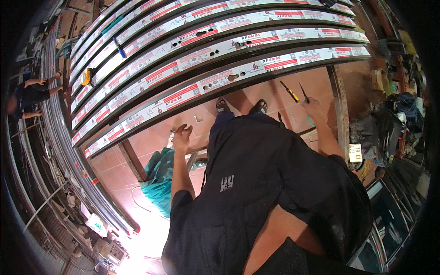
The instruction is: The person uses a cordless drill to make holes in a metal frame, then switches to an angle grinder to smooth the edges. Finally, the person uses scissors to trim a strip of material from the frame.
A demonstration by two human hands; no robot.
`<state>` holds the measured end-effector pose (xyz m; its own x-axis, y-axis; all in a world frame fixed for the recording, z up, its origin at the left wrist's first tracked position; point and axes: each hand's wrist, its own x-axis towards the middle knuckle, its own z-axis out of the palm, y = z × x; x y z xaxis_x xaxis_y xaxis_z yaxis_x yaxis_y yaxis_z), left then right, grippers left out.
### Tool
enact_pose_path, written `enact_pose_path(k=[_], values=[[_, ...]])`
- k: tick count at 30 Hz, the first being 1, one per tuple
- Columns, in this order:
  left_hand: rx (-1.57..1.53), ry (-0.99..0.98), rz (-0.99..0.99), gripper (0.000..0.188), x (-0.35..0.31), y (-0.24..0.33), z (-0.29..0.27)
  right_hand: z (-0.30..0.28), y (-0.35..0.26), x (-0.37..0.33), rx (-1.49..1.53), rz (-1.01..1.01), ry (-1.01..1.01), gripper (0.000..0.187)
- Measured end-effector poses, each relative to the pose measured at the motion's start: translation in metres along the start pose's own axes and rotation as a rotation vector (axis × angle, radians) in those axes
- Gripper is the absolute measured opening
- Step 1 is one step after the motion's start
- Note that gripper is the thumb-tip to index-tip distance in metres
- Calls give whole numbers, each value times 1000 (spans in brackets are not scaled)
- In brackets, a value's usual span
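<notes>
Several long metal profiles (183, 96), covered in white film with red printing, lie side by side across the view in front of me. Holes and slots are cut into some, including a slot (233, 77) in the nearest one. My right hand (313, 110), right of my feet, is closed around a dark, pointed tool (303, 91); its exact kind is unclear. A green bit shows below that hand. Beside it is a slim yellow-and-black tool (289, 91), seemingly on the floor. My left hand (182, 134) hangs short of the nearest profile, fingers bent but apart, with nothing visible in it.
A yellow tape measure (85, 77) and a blue clamp-like tool (119, 47) rest on the profiles. Teal cloth (158, 178) hangs left of me. More long profiles (68, 137) line the left, where another person (34, 98) is. A motorbike (373, 133) stands at right.
</notes>
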<state>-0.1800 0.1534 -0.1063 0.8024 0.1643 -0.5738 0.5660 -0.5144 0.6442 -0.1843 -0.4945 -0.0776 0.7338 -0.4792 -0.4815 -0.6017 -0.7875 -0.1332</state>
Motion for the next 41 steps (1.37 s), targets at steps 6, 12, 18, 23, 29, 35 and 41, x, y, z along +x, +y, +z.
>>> enact_pose_path(k=[6,12,18,23,29,35,41], values=[[-274,172,80,51,-11,51,-21,-78,-34,-56,811,-316,137,33],[17,-122,27,57,6,65,21,-187,-145,39,344,-647,626,44],[128,-299,102,65,-5,57,52,-216,-220,151,-52,-456,565,65],[56,-199,-23,66,-20,14,35,-195,-231,155,-198,-429,504,90],[38,-80,-135,65,-19,-32,9,-100,-161,-1,697,-441,477,33],[-53,-408,-133,58,52,-31,35,64,-57,-162,68,-278,-86,26],[16,-729,-237,57,132,-33,32,164,67,-309,518,591,-86,27]])
